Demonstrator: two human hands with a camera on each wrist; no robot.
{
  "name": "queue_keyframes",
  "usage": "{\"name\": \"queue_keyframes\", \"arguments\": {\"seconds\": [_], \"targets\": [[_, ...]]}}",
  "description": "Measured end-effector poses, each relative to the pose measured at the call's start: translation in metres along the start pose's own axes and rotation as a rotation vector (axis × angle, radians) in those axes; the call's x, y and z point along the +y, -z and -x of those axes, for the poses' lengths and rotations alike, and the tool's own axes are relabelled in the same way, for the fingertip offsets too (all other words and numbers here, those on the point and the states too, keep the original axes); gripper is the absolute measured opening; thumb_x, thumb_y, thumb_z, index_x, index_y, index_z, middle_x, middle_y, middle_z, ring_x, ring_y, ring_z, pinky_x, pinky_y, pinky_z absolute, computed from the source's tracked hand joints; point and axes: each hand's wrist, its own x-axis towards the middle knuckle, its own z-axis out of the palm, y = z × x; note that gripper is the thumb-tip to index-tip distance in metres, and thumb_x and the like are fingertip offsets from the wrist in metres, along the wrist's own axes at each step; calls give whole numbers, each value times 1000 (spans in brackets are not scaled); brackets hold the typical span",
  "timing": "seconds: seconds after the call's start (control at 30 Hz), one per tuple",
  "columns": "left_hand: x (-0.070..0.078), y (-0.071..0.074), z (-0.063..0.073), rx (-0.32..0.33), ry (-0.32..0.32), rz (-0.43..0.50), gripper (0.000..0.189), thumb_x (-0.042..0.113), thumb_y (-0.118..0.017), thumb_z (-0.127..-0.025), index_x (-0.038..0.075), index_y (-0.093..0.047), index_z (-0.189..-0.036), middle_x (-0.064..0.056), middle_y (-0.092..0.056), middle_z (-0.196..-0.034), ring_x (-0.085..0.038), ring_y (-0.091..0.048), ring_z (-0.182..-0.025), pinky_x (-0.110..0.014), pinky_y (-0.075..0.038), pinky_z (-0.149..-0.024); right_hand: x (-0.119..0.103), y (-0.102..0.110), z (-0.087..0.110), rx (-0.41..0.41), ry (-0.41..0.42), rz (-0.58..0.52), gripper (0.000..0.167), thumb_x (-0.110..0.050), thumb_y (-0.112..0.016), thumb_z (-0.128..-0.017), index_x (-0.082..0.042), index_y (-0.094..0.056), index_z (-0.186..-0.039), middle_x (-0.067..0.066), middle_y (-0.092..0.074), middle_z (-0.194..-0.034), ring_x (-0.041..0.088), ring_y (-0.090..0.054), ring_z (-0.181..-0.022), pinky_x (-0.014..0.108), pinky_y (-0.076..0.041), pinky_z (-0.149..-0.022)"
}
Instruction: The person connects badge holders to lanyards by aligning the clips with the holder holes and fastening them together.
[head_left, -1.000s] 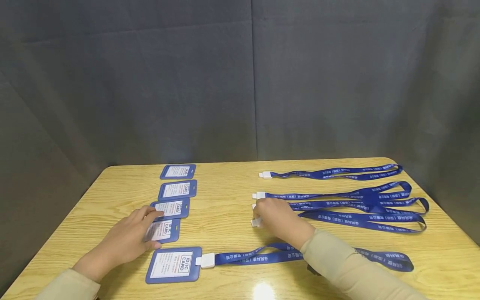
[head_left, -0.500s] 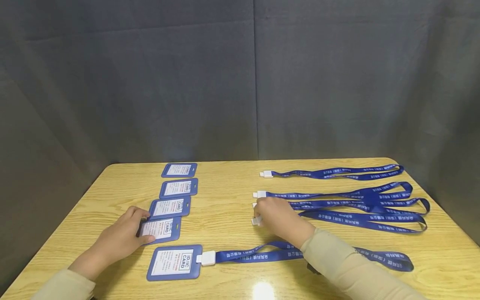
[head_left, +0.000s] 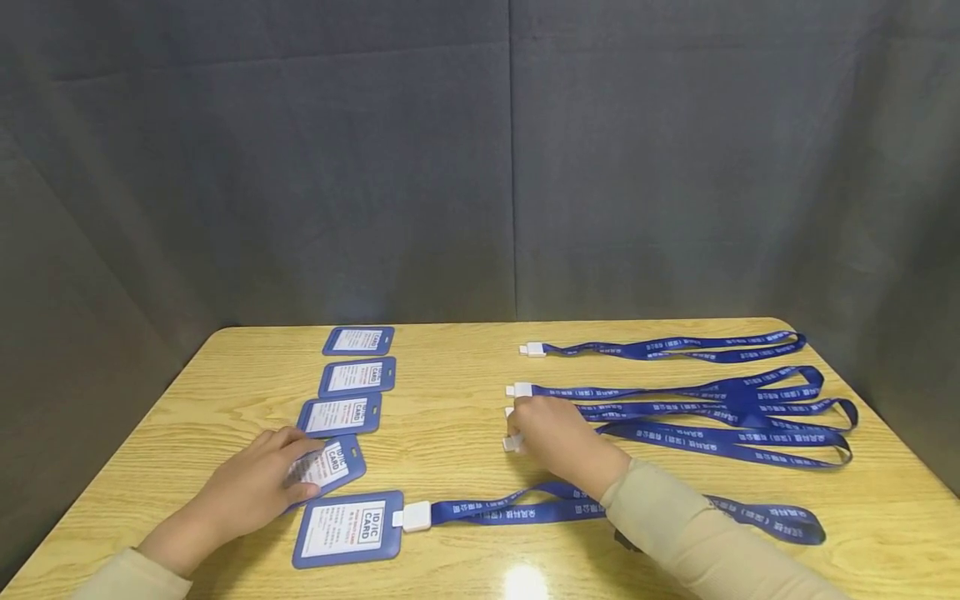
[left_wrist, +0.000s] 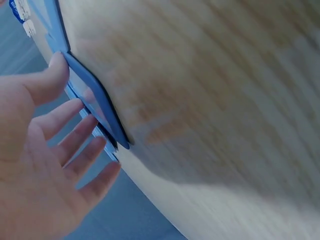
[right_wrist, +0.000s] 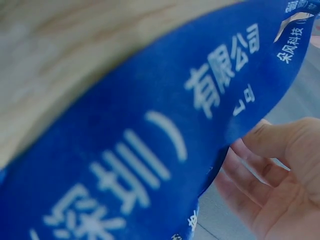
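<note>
Left hand (head_left: 247,483) grips a blue card holder (head_left: 333,467) between thumb and fingers

Wears a plain, pale beige left sleeve (head_left: 135,577), long and straight-edged, stopping just behind the left hand (head_left: 258,483). Wears a matching right sleeve (head_left: 697,529) behind the right hand (head_left: 558,437), softly creased. Leaves both hands bare. Has a small dark object (head_left: 627,542) behind the right hand, mostly hidden under the sleeve's end and impossible to identify.
</note>
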Motion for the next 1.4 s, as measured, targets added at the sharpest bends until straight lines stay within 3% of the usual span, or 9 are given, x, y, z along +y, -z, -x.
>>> {"name": "queue_keyframes", "arguments": {"seconds": [0.17, 0.3, 0.47, 0.7, 0.93, 1.4], "targets": [[5, 1, -4, -52, 24, 59, 56, 37, -74, -89, 5, -62, -132, -16, -56, -132, -40, -52, -123, -62, -47, -91, 4, 0, 0, -1, -9, -33, 14, -3, -86, -72, -8, -78, -82, 5, -72, -84, 20, -69, -77, 32, -58, -70], [9, -1, -6, -44, 9, 75, 59, 42, -74, -87, 6, -62, -132, -12, -57, -129, -36, -54, -119, -59, -48, -91, 8, 1, 0, -24, -46, -110, 15, -1, -84, -74, -11, -79, -84, 3, -74, -89, 20, -70, -85, 32, -58, -74], [13, -2, -10, -28, -25, 68, 54, 35, -77, -85, 7, -63, -129, -6, -58, -124, -30, -57, -114, -53, -51, -89, 8, 4, 0, -49, -52, -164, 15, -1, -84, -75, -12, -80, -84, 2, -75, -88, 21, -71, -87, 34, -58, -77], [16, -3, -18, -28, -54, 58, 54, 35, -79, -84, 8, -65, -128, -6, -59, -122, -28, -59, -111, -50, -52, -88, 4, 4, -4, -55, -36, -138, 13, -6, -84, -75, -10, -80, -86, 2, -75, -90, 20, -71, -87, 32, -58, -77], [19, -2, -27, -36, -79, 37, 55, 39, -81, -79, 10, -69, -123, 3, -59, -106, -9, -52, -81, -33, -50, -69, -3, 2, -16, -85, -38, -120, 12, -10, -85, -76, -9, -79, -87, 2, -74, -90, 19, -69, -85, 32, -58, -76], [30, -8, -37, -32, -100, 36, 56, 40, -82, -80, 9, -69, -124, 4, -59, -106, -10, -55, -87, -35, -52, -71, -23, -4, -39, -79, 4, -98, 13, -10, -84, -80, -6, -78, -90, 5, -74, -95, 20, -70, -87, 31, -58, -77]]}}
